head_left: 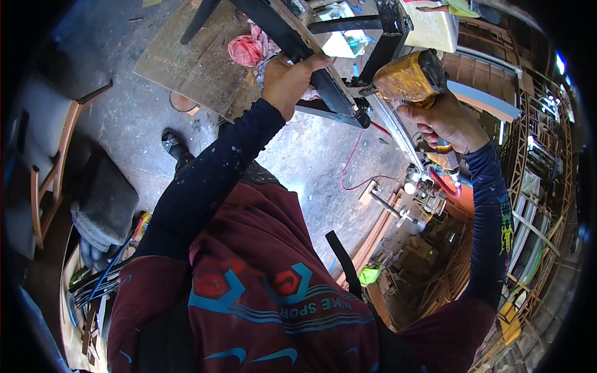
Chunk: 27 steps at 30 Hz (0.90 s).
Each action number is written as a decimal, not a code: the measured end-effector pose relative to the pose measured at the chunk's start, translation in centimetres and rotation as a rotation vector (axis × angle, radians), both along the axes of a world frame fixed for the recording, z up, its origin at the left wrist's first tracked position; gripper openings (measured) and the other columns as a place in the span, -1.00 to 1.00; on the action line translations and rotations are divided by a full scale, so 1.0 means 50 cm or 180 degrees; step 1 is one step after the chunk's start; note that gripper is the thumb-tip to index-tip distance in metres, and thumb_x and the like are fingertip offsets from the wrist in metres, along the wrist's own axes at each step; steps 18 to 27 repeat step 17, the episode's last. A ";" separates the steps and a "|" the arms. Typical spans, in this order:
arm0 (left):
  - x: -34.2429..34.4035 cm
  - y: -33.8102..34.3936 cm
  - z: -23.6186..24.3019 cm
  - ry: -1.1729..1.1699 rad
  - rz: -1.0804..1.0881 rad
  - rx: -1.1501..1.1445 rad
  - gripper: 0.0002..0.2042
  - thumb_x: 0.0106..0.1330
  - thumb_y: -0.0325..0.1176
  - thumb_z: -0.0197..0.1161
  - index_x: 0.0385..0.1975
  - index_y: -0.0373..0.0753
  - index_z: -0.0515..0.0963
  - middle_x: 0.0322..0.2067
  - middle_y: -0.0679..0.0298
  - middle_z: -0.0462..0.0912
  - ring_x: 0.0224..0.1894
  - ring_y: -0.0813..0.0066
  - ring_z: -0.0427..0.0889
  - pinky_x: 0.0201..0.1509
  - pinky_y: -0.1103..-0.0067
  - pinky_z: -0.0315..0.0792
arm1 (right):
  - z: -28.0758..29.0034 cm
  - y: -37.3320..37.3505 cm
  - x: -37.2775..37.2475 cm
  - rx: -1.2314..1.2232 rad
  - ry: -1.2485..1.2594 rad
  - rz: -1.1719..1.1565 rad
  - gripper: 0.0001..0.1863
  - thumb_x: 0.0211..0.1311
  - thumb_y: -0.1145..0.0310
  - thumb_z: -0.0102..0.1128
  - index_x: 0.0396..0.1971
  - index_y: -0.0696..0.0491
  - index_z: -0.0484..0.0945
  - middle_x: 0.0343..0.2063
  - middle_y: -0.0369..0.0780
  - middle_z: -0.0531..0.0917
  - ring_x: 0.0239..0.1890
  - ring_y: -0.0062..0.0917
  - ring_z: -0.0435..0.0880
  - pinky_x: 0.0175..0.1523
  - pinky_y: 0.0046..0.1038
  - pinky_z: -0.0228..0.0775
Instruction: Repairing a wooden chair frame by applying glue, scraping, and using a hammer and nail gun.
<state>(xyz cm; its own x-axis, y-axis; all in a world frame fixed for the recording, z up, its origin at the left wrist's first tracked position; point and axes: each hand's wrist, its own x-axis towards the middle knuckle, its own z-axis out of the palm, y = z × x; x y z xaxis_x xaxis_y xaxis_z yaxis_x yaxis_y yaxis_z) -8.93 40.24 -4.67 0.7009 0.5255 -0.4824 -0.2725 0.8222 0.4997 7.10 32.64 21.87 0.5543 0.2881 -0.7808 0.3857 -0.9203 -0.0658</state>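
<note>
A black-painted wooden frame (333,93) with long legs, like that of a chair, lies tilted over a low board at the upper middle. My left hand (288,82) is closed around one of its rails, thumb stretched along the top. In my right hand (449,124) is a worn yellow power drill (405,76) with a black rear end, gripped by its handle. The drill's front end points left at the frame's corner joint. Whether the bit touches the wood is too small to tell.
A pink cloth (246,50) rests on the worn wooden board (180,59) beneath the frame. A thin red hose (346,166) snakes over the concrete floor. Chairs (53,180) stand at the left. Wooden strips (376,233) and cluttered racks (528,186) line the right side.
</note>
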 end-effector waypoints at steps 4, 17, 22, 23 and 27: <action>0.000 0.002 -0.005 -0.0101 0.0027 -0.0019 -0.51 0.12 -0.22 0.64 -0.02 -0.36 0.68 -0.14 0.20 0.79 -0.16 0.41 0.74 0.06 0.46 0.57 | 0.005 0.004 0.007 -0.0100 -0.0085 -0.0094 -0.53 0.28 0.13 0.62 -0.08 0.13 0.59 -0.66 -0.38 0.52 -0.72 -0.72 0.42 -0.62 -0.57 0.33; -0.266 0.035 -0.272 0.0523 -0.0973 0.0282 -0.38 0.52 -0.14 0.34 0.48 -0.29 0.40 0.21 0.13 0.68 0.17 0.37 0.71 0.24 0.39 0.58 | -0.015 -0.245 0.006 0.0520 -0.1331 -0.0554 -0.65 0.28 0.30 0.60 -0.07 0.11 0.65 -0.43 -0.35 0.66 -0.54 -0.68 0.56 -0.45 -0.50 0.40; -0.266 0.035 -0.272 0.0523 -0.0973 0.0282 -0.38 0.52 -0.14 0.34 0.48 -0.29 0.40 0.21 0.13 0.68 0.17 0.37 0.71 0.24 0.39 0.58 | -0.015 -0.245 0.006 0.0520 -0.1331 -0.0554 -0.65 0.28 0.30 0.60 -0.07 0.11 0.65 -0.43 -0.35 0.66 -0.54 -0.68 0.56 -0.45 -0.50 0.40; -0.266 0.035 -0.272 0.0523 -0.0973 0.0282 -0.38 0.52 -0.14 0.34 0.48 -0.29 0.40 0.21 0.13 0.68 0.17 0.37 0.71 0.24 0.39 0.58 | -0.015 -0.245 0.006 0.0520 -0.1331 -0.0554 -0.65 0.28 0.30 0.60 -0.07 0.11 0.65 -0.43 -0.35 0.66 -0.54 -0.68 0.56 -0.45 -0.50 0.40; -0.266 0.035 -0.272 0.0523 -0.0973 0.0282 -0.38 0.52 -0.14 0.34 0.48 -0.29 0.40 0.21 0.13 0.68 0.17 0.37 0.71 0.24 0.39 0.58 | -0.015 -0.245 0.006 0.0520 -0.1331 -0.0554 -0.65 0.28 0.30 0.60 -0.07 0.11 0.65 -0.43 -0.35 0.66 -0.54 -0.68 0.56 -0.45 -0.50 0.40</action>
